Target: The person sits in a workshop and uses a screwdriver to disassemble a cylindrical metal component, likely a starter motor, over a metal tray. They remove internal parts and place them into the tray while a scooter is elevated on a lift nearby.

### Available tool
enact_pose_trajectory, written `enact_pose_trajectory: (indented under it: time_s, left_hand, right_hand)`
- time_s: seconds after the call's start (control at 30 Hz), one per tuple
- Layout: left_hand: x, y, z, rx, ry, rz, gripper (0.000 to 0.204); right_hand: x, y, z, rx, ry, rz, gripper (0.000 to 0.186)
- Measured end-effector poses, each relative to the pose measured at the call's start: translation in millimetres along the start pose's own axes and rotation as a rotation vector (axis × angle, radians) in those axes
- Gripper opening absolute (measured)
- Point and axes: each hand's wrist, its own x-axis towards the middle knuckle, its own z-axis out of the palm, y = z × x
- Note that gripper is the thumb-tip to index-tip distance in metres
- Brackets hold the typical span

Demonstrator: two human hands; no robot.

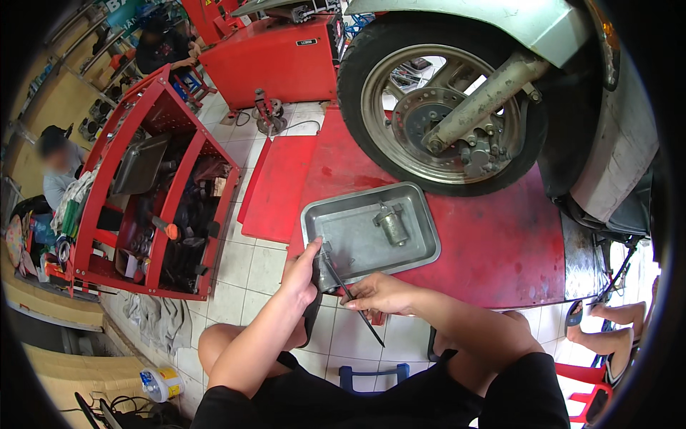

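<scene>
Left hand (pixel 300 277): grips grey metal cylinder (pixel 327 276) at tray's (pixel 339 218) near-left edge. Right hand (pixel 384 293): fingers pinch thin black strip (pixel 369 329). Inside tray: second metal part (pixel 391 227). Tray rests on red platform (pixel 493 247), beside motorcycle wheel (pixel 389 166).

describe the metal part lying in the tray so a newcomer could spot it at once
Find the big wheel at the upper right; below it, on the red platform, sits a grey tray. In that tray, right of its middle, lies a stubby metal cylinder. No hand touches it, unlike the part in the left hand.
</scene>
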Motion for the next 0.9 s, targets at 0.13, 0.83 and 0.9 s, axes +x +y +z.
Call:
enact_pose_trajectory:
  time_s: [0.13,0.83,0.9]
  left_hand:
    - [2,0,0,-0.014,0.0,-0.021,0.034]
    - [-7,-11,9,0.032,-0.019,0.026,0.034]
    - [-9,-8,16,0.034,-0.025,0.027,0.034]
  right_hand:
    - [-6,-8,3,0.031,0.005,0.031,0.029]
    - [-16,-17,0,0.133,0.012,0.052,0.043]
    - [-14,-12,4,0.087,0.054,0.009,0.042]
